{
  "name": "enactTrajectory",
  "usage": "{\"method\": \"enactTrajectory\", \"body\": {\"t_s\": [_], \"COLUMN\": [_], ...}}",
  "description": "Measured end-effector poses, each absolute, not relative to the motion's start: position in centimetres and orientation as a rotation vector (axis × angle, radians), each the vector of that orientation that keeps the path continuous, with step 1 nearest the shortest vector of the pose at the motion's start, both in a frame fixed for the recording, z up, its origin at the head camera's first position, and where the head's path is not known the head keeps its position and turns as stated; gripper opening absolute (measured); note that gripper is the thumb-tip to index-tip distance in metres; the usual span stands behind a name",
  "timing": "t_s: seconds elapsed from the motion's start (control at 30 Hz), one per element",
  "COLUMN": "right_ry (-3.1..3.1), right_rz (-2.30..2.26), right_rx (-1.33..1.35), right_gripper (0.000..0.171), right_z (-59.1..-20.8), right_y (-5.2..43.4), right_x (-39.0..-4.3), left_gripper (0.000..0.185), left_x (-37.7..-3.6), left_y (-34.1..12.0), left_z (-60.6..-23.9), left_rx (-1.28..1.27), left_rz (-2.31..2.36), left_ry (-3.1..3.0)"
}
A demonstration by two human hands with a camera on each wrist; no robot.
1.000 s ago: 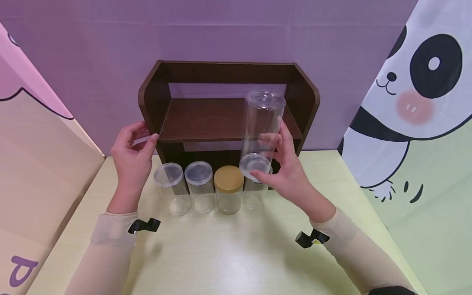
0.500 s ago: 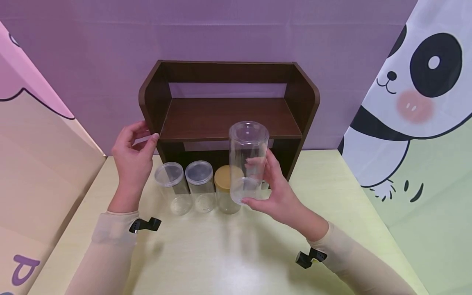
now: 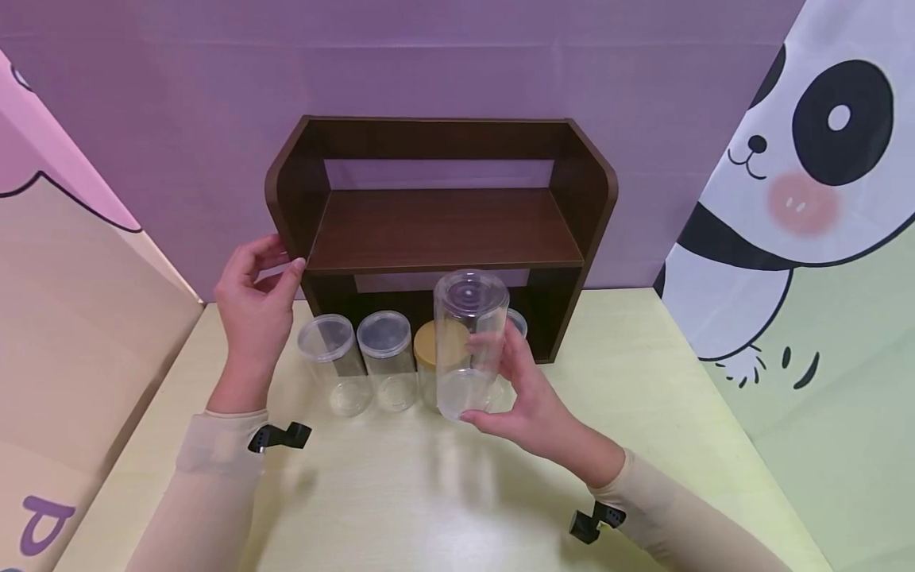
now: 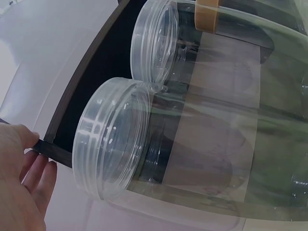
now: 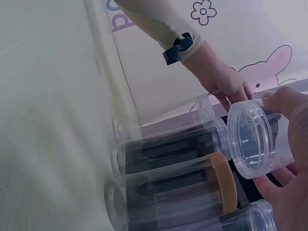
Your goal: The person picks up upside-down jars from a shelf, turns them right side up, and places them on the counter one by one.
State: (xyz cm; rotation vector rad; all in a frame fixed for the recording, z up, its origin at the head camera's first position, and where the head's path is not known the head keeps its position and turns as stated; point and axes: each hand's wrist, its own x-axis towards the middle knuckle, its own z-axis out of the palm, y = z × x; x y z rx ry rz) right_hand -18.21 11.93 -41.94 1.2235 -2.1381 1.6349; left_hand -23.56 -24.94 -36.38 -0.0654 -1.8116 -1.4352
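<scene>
Right hand (image 3: 532, 401) grips the clear jar (image 3: 468, 342) at mid-frame, just above the table (image 3: 443, 492). Left hand (image 3: 253, 306) pinches the shelf (image 3: 443, 230) edge. Advise lowering it level, clear of the capped jars (image 3: 386, 357).

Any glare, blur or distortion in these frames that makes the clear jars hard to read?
Head view: sharp and evenly lit, with soft glare on the table; the clear jar in the right hand shows the things behind it through its wall. Left wrist view: heavy close-up wide-angle stretching of the jars. Right wrist view: table soft and blurred, dim lighting.
</scene>
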Motion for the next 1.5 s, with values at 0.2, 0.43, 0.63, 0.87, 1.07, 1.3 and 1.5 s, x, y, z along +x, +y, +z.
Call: {"method": "enactTrajectory", "body": {"t_s": [0.2,0.43,0.63,0.87,1.07,1.3,1.5], "right_ry": [-2.155,-2.155,-2.175,-2.115,-2.160,-2.245,-2.256], "right_rz": [1.631,1.651,1.655,1.598,1.594,1.582,1.533], "right_rx": [1.221,1.225,1.230,1.316,1.324,1.300,1.319], "right_gripper": [0.130,0.131,0.132,0.138,0.137,0.125,0.125], "right_z": [-42.3,-42.4,-42.7,-43.5,-44.2,-44.4,-44.8], "right_y": [11.7,11.6,11.4,11.0,10.6,10.4,10.4], "right_x": [-18.0,-17.9,-17.7,-17.5,-17.3,-17.3,-17.4], "left_gripper": [0.037,0.038,0.029,0.032,0.076,0.087,0.082], "left_x": [-23.4,-22.9,-21.3,-19.3,-18.2,-17.6,-17.7], "left_y": [-24.8,-24.4,-22.6,-20.4,-18.0,-16.0,-15.4], "left_z": [-36.3,-36.6,-36.1,-35.3,-35.1,-35.7,-35.7], "left_rx": [-0.092,-0.080,-0.186,-0.607,-0.925,-0.999,-1.049], "left_rz": [-1.480,-1.426,-1.385,-1.534,-1.595,-1.527,-1.529], "left_ry": [-1.777,-1.753,-1.663,-1.739,-2.033,-2.262,-2.257]}}
